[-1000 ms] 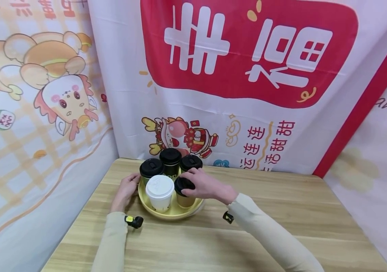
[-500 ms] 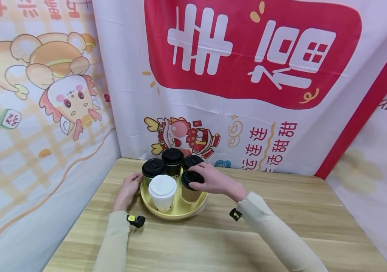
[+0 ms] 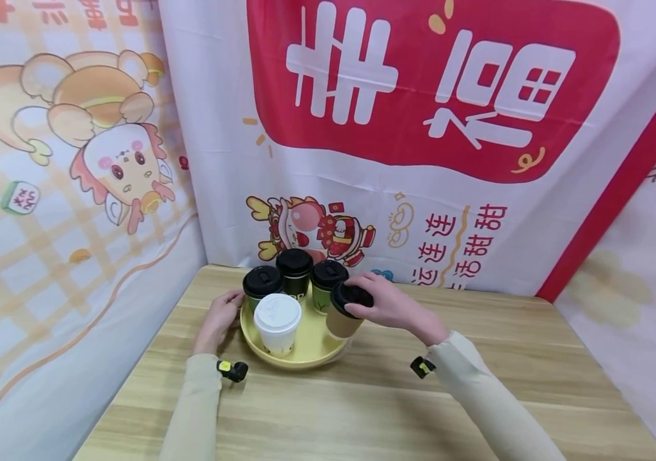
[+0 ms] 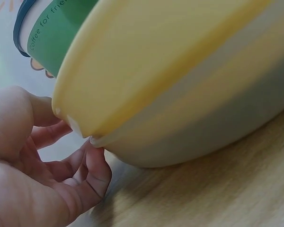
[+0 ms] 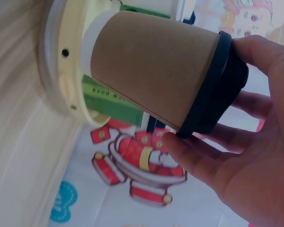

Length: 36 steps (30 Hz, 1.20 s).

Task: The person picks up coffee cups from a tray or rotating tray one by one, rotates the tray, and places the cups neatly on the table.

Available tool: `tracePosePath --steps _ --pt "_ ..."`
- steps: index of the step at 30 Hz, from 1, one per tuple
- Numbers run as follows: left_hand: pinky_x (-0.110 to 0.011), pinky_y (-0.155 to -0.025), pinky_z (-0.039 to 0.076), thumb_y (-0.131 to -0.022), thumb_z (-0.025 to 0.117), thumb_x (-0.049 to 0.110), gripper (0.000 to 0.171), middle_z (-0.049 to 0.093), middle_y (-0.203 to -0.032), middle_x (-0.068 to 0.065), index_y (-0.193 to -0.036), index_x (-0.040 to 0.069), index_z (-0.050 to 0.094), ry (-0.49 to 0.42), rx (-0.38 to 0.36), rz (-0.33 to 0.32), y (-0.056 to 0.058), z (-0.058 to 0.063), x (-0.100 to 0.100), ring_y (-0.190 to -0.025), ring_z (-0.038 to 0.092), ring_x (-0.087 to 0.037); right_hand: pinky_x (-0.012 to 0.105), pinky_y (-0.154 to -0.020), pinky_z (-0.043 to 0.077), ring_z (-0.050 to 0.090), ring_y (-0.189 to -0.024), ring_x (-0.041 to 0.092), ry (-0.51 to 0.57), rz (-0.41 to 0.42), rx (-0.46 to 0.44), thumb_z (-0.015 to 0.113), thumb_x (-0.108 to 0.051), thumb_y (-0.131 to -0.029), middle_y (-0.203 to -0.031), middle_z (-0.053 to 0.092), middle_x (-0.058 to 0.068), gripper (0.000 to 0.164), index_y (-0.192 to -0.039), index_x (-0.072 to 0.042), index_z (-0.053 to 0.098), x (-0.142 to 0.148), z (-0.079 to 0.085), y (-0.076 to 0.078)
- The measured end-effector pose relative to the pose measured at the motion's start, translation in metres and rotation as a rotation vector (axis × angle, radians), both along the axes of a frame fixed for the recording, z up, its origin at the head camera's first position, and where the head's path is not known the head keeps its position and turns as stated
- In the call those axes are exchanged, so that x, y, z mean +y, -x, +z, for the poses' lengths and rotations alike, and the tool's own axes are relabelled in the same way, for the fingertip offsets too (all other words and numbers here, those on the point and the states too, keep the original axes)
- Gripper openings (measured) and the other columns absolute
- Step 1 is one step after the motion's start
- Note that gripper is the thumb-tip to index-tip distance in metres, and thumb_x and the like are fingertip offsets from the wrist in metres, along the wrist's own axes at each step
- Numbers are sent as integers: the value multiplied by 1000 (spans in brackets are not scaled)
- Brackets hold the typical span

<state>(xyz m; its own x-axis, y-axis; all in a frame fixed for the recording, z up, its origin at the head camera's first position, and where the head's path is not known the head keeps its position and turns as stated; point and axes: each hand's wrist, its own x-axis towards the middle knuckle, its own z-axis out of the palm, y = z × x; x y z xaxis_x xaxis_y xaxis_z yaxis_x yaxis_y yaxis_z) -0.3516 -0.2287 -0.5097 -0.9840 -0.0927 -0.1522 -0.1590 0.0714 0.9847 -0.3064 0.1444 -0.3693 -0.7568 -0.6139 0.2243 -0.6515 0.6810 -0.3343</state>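
My right hand (image 3: pixel 388 304) grips a brown paper coffee cup (image 3: pixel 342 322) by its black lid. Slightly tilted, the cup hangs over the right side of a round yellow tray (image 3: pixel 299 365); in the right wrist view its base (image 5: pixel 92 40) overlaps the rim. At the tray's left side my left hand (image 3: pixel 221 318) pinches the rim, with thumb and curled fingers at the edge in the left wrist view. Inside the tray stand a white-lidded cup (image 3: pixel 278 323) in front, a green cup (image 3: pixel 263 285) at left, a black cup (image 3: pixel 295 266) behind and another green cup (image 3: pixel 323 296).
The tray rests on a wooden table (image 3: pixel 316 416) near its back left corner. Printed cloth hangings, a back one (image 3: pixel 218 160) and a left one (image 3: pixel 57 256), rise close along the table's edges. A small black camera (image 3: pixel 232 371) sits on the left wrist.
My right hand has lifted the brown cup and carried it rightward from beside the white cup to above the tray's right rim, uncovering the green cup behind. My left hand stays at the rim.
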Motion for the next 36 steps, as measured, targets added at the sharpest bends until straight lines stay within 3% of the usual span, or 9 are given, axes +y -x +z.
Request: tracePosePath --steps 13,22,36 --pt "-25 -62 51 -100 39 24 36 52 -114 -14 -131 7 49 2 10 -1 -5 0 1 -76 57 -10 44 -89 45 54 -110 22 106 -117 1 61 -47 -85 -120 58 3 48 -122 -17 58 63 -4 7" --pt "-25 -59 50 -99 40 22 34 53 -107 -12 -126 5 52 12 30 2 -4 1 2 -73 55 -10 52 -91 43 51 -115 32 156 -198 -77 60 -45 -86 -130 52 12 53 -127 -11 54 111 -5 8" --pt "-28 -62 52 -99 41 22 32 53 -114 -14 -126 8 53 7 18 6 -4 2 0 -78 57 -12 53 -85 45 51 -109 44 135 -354 -122 55 -42 -91 -131 48 24 57 -131 -2 47 187 -18 10"
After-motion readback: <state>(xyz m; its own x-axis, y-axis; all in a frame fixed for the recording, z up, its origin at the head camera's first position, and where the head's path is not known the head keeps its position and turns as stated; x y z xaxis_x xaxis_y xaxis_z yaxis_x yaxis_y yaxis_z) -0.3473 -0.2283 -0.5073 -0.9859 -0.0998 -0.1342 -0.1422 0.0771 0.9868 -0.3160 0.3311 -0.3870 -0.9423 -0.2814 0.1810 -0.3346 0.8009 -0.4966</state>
